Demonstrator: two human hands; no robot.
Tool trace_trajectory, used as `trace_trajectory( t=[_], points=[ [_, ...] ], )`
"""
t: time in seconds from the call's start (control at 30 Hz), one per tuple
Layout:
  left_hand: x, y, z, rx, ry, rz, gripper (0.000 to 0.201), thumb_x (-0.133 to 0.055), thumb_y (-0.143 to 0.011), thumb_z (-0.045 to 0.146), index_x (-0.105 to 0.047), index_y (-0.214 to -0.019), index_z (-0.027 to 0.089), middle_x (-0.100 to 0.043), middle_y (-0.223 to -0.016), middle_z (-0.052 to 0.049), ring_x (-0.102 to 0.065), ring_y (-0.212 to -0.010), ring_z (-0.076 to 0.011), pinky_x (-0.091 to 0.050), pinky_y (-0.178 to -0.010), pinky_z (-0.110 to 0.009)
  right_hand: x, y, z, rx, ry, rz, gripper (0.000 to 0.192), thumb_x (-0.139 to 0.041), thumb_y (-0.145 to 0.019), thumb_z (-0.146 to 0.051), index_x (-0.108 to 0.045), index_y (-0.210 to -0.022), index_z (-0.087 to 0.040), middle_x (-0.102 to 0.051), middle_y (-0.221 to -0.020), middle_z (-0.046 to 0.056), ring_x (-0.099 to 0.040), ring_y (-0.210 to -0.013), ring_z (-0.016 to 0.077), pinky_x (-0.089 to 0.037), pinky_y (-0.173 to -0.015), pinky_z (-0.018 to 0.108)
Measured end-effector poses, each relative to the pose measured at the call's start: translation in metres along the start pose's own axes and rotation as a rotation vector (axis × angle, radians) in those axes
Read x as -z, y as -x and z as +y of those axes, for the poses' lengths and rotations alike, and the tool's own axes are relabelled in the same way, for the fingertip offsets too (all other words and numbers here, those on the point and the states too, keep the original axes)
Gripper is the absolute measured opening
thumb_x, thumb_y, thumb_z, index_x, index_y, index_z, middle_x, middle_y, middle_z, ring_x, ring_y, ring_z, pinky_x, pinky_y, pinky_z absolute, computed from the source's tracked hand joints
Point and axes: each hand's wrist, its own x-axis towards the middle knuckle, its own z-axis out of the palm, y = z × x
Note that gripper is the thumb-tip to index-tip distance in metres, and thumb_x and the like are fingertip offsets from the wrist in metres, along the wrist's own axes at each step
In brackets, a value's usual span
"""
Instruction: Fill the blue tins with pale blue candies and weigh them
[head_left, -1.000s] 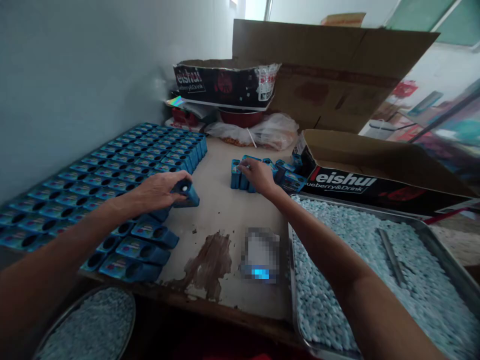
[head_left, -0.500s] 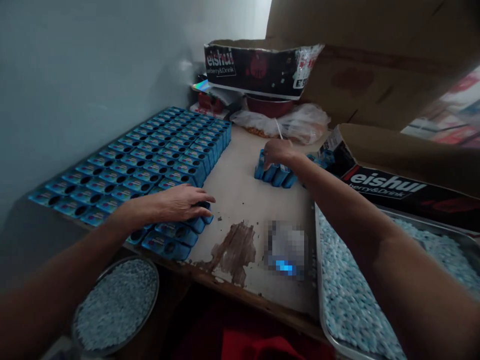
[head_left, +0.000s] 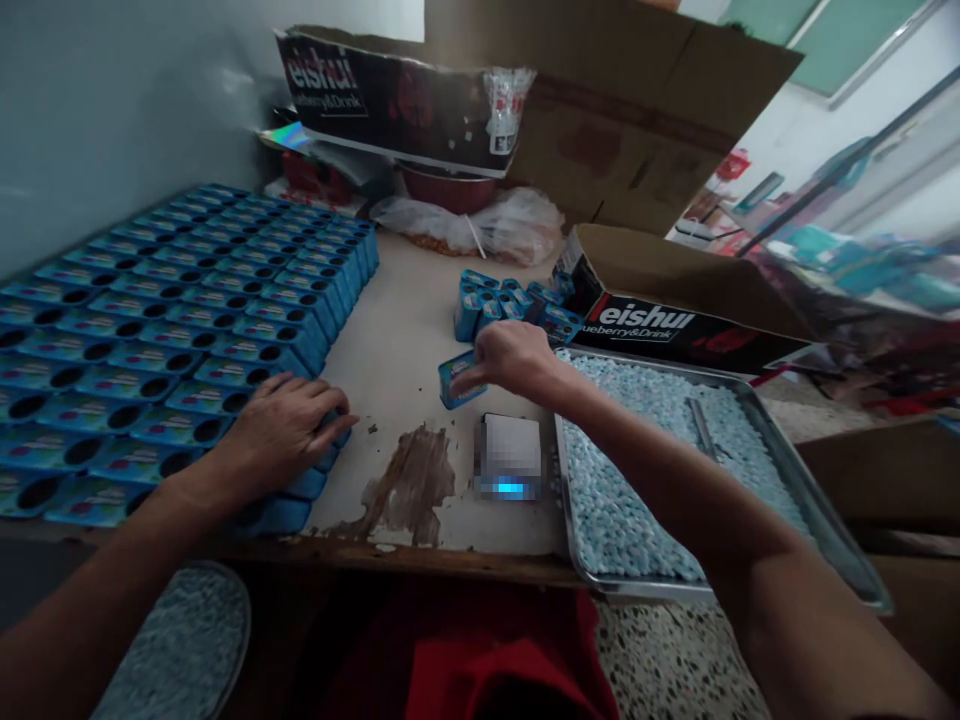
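My right hand (head_left: 514, 360) holds one small blue box (head_left: 457, 381) above the table, just in front of a loose cluster of blue boxes (head_left: 502, 302). My left hand (head_left: 281, 430) lies flat on the nearest boxes at the front right corner of a large block of blue boxes (head_left: 165, 330), packed in rows with dark round openings facing up. A metal tray of pale blue tablets (head_left: 652, 470) sits under my right forearm. A small blurred white device with a blue light (head_left: 510, 458) rests between the tray and a brown stain (head_left: 409, 490).
A round pan of tablets (head_left: 180, 650) sits below the table's front edge. An open cardboard carton (head_left: 675, 300) stands behind the tray; a bigger carton (head_left: 420, 90), a red bowl and a plastic bag (head_left: 480, 225) are at the back. The wall (head_left: 112, 100) runs along the left.
My right hand lifted one blue box from the cluster and drew it toward me. My left hand set its box down in the front rows and stays flat on them. The camera swung.
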Motion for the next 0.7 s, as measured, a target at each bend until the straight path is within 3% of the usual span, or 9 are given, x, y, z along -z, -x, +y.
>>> trace_trajectory(
  t=[0.13, 0.23, 0.37, 0.5, 0.6, 0.7],
  points=[
    [-0.002, 0.001, -0.005, -0.077, 0.034, 0.132, 0.031, -0.055, -0.102, 0.046, -0.07, -0.11, 0.02, -0.073, -0.118, -0.008, -0.065, -0.105, -0.0252, -0.039, -0.101, -0.039, -0.019, 0.071, 0.018, -0.127, -0.028, -0.034, 0.067, -0.067, -0.071, -0.088, -0.077, -0.076, -0.021, -0.071, -0.078, 0.009, -0.063, -0.075, 0.023, -0.034, -0.063, 0.032],
    [0.002, 0.001, 0.0, -0.089, -0.008, 0.265, 0.033, -0.056, -0.1, 0.048, -0.07, -0.115, 0.021, -0.074, -0.119, -0.009, -0.066, -0.105, -0.0258, -0.041, -0.105, -0.041, -0.037, 0.099, 0.024, -0.229, -0.084, -0.035, 0.069, -0.067, -0.07, -0.089, -0.075, -0.073, -0.021, -0.069, -0.073, 0.009, -0.06, -0.069, 0.0218, -0.031, -0.061, 0.032],
    [0.015, 0.005, 0.027, -0.147, -0.064, 0.384, 0.028, -0.059, -0.099, 0.042, -0.071, -0.115, 0.024, -0.073, -0.123, -0.008, -0.066, -0.111, -0.0297, -0.035, -0.116, -0.053, -0.044, 0.116, 0.033, -0.27, -0.24, 0.073, 0.07, -0.068, -0.068, -0.089, -0.075, -0.08, -0.021, -0.067, -0.071, 0.007, -0.057, -0.067, 0.02, -0.029, -0.06, 0.031],
    [0.02, 0.012, 0.059, -0.208, -0.069, 0.412, 0.024, -0.059, -0.099, 0.037, -0.07, -0.115, 0.024, -0.073, -0.123, -0.009, -0.067, -0.111, -0.0308, -0.033, -0.119, -0.058, -0.041, 0.141, 0.074, -0.252, -0.382, 0.225, 0.06, -0.063, -0.084, -0.079, -0.074, -0.091, -0.021, -0.066, -0.073, 0.004, -0.056, -0.068, 0.0175, -0.032, -0.062, 0.031],
    [0.014, 0.014, 0.073, -0.216, -0.047, 0.392, 0.022, -0.059, -0.099, 0.036, -0.069, -0.114, 0.024, -0.073, -0.122, -0.008, -0.067, -0.11, -0.0301, -0.036, -0.118, -0.058, -0.059, 0.168, 0.115, -0.22, -0.348, 0.101, 0.05, -0.067, -0.088, -0.068, -0.071, -0.105, -0.022, -0.067, -0.08, 0.004, -0.058, -0.072, 0.0188, -0.037, -0.066, 0.031],
    [0.006, 0.01, 0.082, -0.205, -0.029, 0.327, 0.02, -0.06, -0.099, 0.035, -0.07, -0.112, 0.025, -0.073, -0.122, -0.007, -0.067, -0.109, -0.0284, -0.037, -0.118, -0.056, -0.093, 0.192, 0.139, -0.104, -0.265, -0.03, 0.053, -0.077, -0.085, -0.054, -0.062, -0.125, -0.023, -0.068, -0.1, 0.008, -0.061, -0.085, 0.0232, -0.044, -0.075, 0.034]
  ],
)
